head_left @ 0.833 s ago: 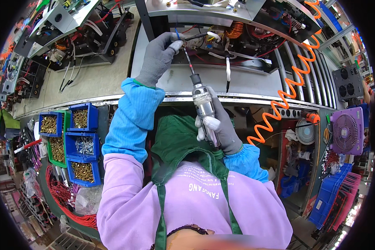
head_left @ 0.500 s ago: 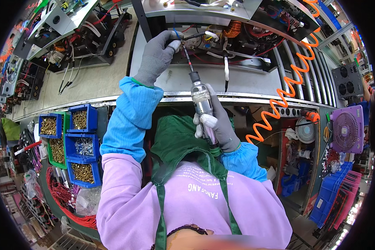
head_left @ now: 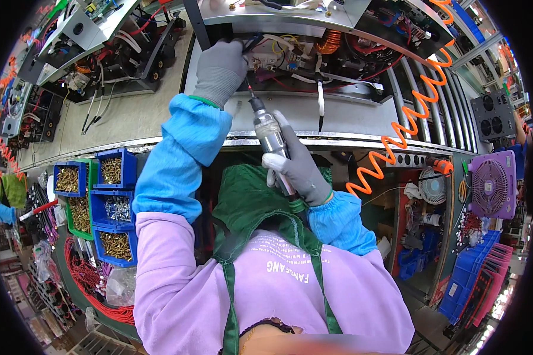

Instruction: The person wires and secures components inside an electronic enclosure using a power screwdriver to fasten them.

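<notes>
Left hand [head_left: 221,71]: grey-gloved, reaching to the far side of the bench; fingers curled together at the tip of the driver bit, pinching there, though what sits between the fingertips is too small to tell; blue sleeve cover runs back from the wrist.
Right hand [head_left: 297,167]: grey-gloved, clamped around the body of the power screwdriver, near the person's chest; index finger laid along the barrel.
Power screwdriver [head_left: 270,134]: silvery, slim, tilted with its bit pointing far and left; the bit tip meets the left hand's fingertips at the edge of the open unit.
Open unit [head_left: 314,53]: a metal chassis lying on the far part of the bench, just right of the left hand; inside show white and black wires, a copper coil and dark boards.
Bench [head_left: 130,121]: pale top with a metal front rim; a second wired assembly [head_left: 109,47] lies far left on it.
Parts bins [head_left: 109,207]: blue and green trays stacked to the near left, below the bench rim; most hold brass-coloured screws, one holds silvery ones.
Coiled hose [head_left: 408,136]: orange, looping from the far right down to the near right of the bench front.
Fan [head_left: 491,184]: small, purple, standing well to the right.
Clothing: lilac top and green apron [head_left: 260,204] fill the near middle.
</notes>
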`<move>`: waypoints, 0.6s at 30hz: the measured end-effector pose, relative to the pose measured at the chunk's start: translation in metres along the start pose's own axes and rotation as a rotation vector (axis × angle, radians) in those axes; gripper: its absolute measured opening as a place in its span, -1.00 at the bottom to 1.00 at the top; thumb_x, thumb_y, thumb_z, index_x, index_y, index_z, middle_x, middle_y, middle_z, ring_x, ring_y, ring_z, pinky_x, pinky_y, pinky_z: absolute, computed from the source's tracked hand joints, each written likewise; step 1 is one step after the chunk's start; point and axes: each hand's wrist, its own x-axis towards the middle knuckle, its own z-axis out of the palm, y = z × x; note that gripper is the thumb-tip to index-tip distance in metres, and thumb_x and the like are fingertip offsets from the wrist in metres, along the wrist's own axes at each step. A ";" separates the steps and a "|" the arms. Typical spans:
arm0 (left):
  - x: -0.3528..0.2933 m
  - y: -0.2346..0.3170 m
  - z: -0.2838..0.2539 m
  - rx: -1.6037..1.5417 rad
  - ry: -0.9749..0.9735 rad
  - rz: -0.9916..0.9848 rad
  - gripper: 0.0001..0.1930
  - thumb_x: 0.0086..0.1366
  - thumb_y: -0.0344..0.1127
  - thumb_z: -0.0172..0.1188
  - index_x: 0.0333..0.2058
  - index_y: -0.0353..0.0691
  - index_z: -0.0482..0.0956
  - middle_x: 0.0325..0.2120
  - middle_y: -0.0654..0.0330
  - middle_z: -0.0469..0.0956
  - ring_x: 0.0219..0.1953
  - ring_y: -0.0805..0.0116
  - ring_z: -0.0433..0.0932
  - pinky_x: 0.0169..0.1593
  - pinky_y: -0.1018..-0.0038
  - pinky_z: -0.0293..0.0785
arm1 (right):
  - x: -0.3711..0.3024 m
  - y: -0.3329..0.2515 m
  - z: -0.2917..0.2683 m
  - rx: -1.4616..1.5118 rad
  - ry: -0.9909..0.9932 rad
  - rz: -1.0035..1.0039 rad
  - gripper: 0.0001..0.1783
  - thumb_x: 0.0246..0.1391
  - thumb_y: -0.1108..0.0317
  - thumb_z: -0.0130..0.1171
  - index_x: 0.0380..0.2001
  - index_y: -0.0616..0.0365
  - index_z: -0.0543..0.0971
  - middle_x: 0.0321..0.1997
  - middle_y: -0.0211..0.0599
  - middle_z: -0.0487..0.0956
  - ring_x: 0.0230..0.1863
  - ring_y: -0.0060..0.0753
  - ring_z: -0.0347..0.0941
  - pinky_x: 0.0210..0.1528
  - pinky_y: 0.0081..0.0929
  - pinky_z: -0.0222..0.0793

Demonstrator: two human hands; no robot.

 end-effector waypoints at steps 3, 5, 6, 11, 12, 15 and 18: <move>-0.009 -0.017 0.041 -0.082 0.049 -0.082 -0.74 0.12 -0.15 0.17 -0.27 -0.15 0.56 -0.39 -0.04 0.55 -0.31 -0.03 0.54 -0.23 0.18 0.47 | 0.008 0.014 0.000 -0.023 0.030 -0.005 0.00 -0.12 0.34 0.19 0.35 -0.08 -0.11 -0.28 -0.15 0.44 -0.67 -0.46 0.38 -0.61 -0.53 0.37; -0.020 -0.013 0.057 -0.284 0.201 -0.157 -0.73 0.10 -0.09 0.20 -0.36 -0.17 0.58 -0.43 -0.03 0.54 -0.34 -0.03 0.54 -0.25 0.17 0.46 | 0.012 0.027 -0.009 0.007 0.007 0.021 0.01 -0.08 0.38 0.22 0.35 -0.05 -0.14 -0.11 -0.07 0.41 -0.66 -0.54 0.36 -0.62 -0.58 0.34; -0.016 -0.012 0.064 -0.344 0.182 -0.190 -0.75 0.10 -0.12 0.21 -0.34 -0.15 0.59 -0.42 -0.04 0.54 -0.33 -0.04 0.53 -0.24 0.18 0.44 | 0.015 0.029 -0.011 -0.034 0.040 -0.022 0.01 -0.08 0.38 0.22 0.35 -0.04 -0.14 -0.13 -0.09 0.41 -0.66 -0.55 0.36 -0.62 -0.58 0.34; -0.009 -0.006 0.070 -0.509 0.198 -0.161 -0.76 0.12 -0.15 0.21 -0.32 -0.16 0.59 -0.41 -0.06 0.54 -0.32 -0.06 0.52 -0.24 0.18 0.43 | 0.017 0.026 -0.011 -0.036 0.127 -0.084 0.01 -0.11 0.40 0.23 0.35 0.00 -0.12 -0.18 -0.16 0.40 -0.66 -0.60 0.32 -0.62 -0.62 0.33; -0.010 -0.005 0.070 -0.514 0.196 -0.159 -0.77 0.13 -0.18 0.20 -0.28 -0.16 0.59 -0.39 -0.05 0.55 -0.30 -0.02 0.53 -0.22 0.24 0.44 | 0.019 0.027 -0.012 -0.024 0.132 -0.091 0.00 -0.12 0.41 0.23 0.34 0.01 -0.10 -0.19 -0.17 0.40 -0.66 -0.60 0.32 -0.62 -0.62 0.32; -0.009 -0.006 0.072 -0.536 0.177 -0.160 -0.76 0.15 -0.20 0.19 -0.23 -0.14 0.60 -0.36 -0.05 0.56 -0.28 0.02 0.54 -0.19 0.29 0.44 | 0.019 0.027 -0.014 -0.032 0.151 -0.089 -0.01 -0.13 0.43 0.22 0.34 0.01 -0.08 -0.16 -0.16 0.40 -0.66 -0.59 0.32 -0.62 -0.62 0.33; -0.012 -0.007 0.071 -0.495 0.165 -0.161 -0.75 0.15 -0.19 0.19 -0.21 -0.11 0.60 -0.33 -0.07 0.54 -0.27 0.00 0.53 -0.19 0.27 0.43 | 0.021 0.031 -0.015 0.021 0.154 -0.099 -0.01 -0.15 0.45 0.22 0.34 0.01 -0.06 -0.14 -0.14 0.40 -0.66 -0.58 0.33 -0.62 -0.62 0.34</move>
